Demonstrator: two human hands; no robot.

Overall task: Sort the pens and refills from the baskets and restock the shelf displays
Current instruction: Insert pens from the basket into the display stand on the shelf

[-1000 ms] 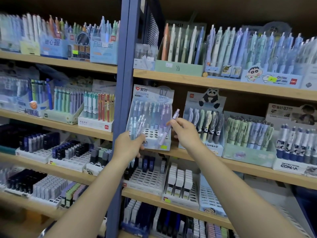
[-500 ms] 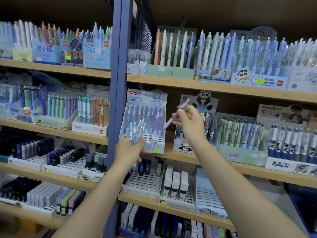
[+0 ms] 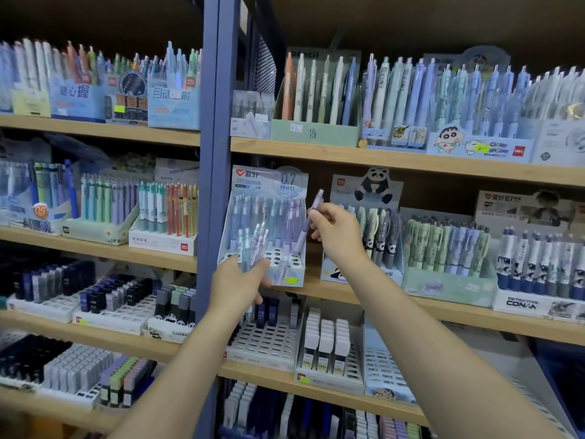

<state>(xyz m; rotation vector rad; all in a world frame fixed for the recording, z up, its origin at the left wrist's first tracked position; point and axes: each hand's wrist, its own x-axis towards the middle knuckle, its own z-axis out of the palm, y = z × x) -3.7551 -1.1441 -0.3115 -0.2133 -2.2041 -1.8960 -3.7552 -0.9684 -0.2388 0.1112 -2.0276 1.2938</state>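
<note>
- Far left, wooden shelves point(image 3: 95, 134) carry boxed pens above and trays of dark lead cases point(image 3: 47, 280) lower down.
- The left hand point(image 3: 235, 288) reaches up just right of the blue upright post point(image 3: 215, 185), its fingers curled round a bundle of pale pens point(image 3: 253, 248) that fan upward in front of the display's lower left corner.
- The 0.7 mm display box point(image 3: 269, 185) stands on the middle shelf, tilted back; its white perforated base point(image 3: 278, 256) shows open holes just right of the bundle.
- A single purple pen point(image 3: 311, 213) slants across the box's right edge, tip down toward the rows of pens, cap end up.
- The right hand point(image 3: 337, 232) pinches that purple pen near its upper half, thumb and fingers closed on the barrel.
- Just right, behind this hand, sits the panda display point(image 3: 373, 185), then green and blue pen boxes.
</note>
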